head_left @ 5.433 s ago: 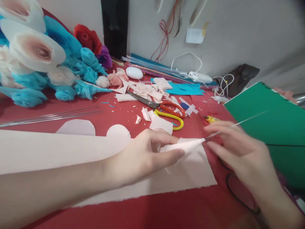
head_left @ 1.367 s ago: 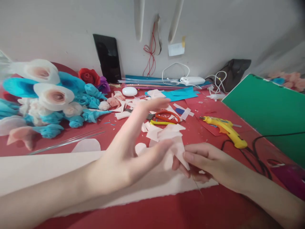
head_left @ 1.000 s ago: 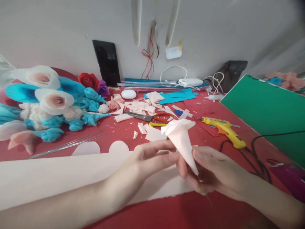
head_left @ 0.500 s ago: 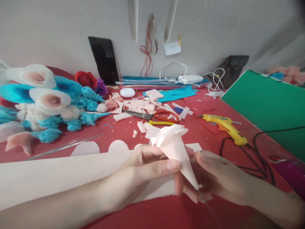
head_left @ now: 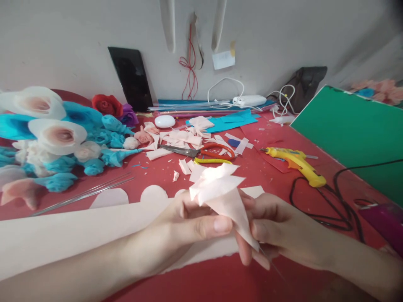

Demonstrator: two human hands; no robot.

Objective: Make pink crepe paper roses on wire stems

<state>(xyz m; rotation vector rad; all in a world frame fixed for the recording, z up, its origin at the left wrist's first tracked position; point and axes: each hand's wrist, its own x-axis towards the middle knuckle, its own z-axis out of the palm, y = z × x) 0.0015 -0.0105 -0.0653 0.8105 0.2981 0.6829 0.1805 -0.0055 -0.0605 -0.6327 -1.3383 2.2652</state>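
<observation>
A pale pink paper flower [head_left: 231, 201] tilts in front of me, its pointed petals up and its cone-shaped base narrowing down to the right. My left hand [head_left: 185, 230] grips it from the left, thumb across the front and fingers behind. My right hand [head_left: 280, 228] is closed at the lower right side of the cone, thumb against the paper; its other fingers are partly hidden. From the tip a thin wire stem [head_left: 272, 263] runs down to the right. Beneath the hands lies a large pale pink paper sheet [head_left: 78, 239].
Scissors [head_left: 217, 151] with red and yellow handles lie among pink paper scraps [head_left: 181, 138]. To the right are a yellow glue gun [head_left: 296, 163] with a black cord and a green board [head_left: 352, 134]. Finished flowers [head_left: 63, 134] crowd the left, near several metal wires [head_left: 91, 191].
My right hand has moved in, its thumb now against the lower cone. The flower has turned, showing broader petals at the top. The view has shifted slightly.
</observation>
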